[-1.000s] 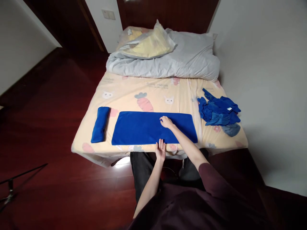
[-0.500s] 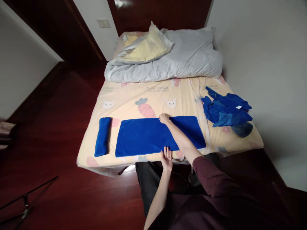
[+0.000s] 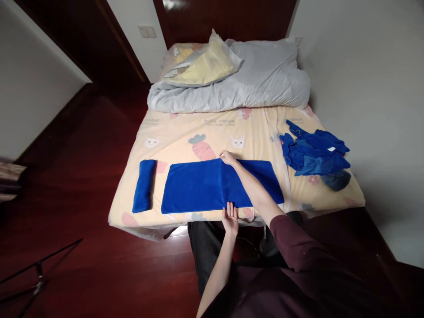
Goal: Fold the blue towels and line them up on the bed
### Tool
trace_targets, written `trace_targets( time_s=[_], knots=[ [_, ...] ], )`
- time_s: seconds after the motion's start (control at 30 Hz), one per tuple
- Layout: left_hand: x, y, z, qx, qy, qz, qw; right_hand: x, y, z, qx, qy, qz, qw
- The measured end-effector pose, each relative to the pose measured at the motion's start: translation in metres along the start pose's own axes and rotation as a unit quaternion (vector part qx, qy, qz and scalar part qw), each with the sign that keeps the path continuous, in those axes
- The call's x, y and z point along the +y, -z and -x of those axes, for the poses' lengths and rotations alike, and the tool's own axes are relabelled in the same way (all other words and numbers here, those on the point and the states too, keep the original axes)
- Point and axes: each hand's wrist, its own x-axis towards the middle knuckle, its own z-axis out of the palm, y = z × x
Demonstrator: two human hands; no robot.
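Note:
A blue towel [image 3: 195,185] lies spread in a wide rectangle near the front edge of the bed, with a ridge raised across its middle. At its far edge, my right hand [image 3: 228,157] pinches the cloth and holds it slightly up. My left hand [image 3: 230,219] is at the near edge, palm up, fingers stretched out with their tips over the towel's border. Left of the towel rests a folded blue towel [image 3: 144,185], a narrow roll-like bundle. To the right is a crumpled pile of blue towels [image 3: 314,152], one bearing a small white label.
The bed [image 3: 179,132] has a cream sheet printed with carrots and rabbits. A grey quilt [image 3: 265,66] is bunched at its far end. A white wall [image 3: 380,110] stands along the right. On the floor at lower left is a thin black stand [image 3: 38,269].
My right hand has raised the towel's far edge a little, and a ridge now runs across the cloth. My left hand stays at the near edge. The view has shifted slightly.

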Motion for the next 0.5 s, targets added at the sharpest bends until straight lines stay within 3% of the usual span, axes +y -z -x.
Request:
trace_targets(
  time_s=[0.2,0.37,0.5],
  knots=[
    [0.002,0.0,0.011,0.015,-0.002,0.048,0.999,0.001,0.011,0.003,0.028,-0.01,-0.061,0.998],
    [0.009,-0.003,0.036,-0.008,-0.016,0.029,0.999,-0.008,0.036,0.022,0.045,0.025,-0.123,0.991],
    [0.029,-0.005,0.06,-0.041,-0.046,-0.033,0.998,-0.015,0.061,0.039,0.078,0.074,-0.233,0.966]
  ],
)
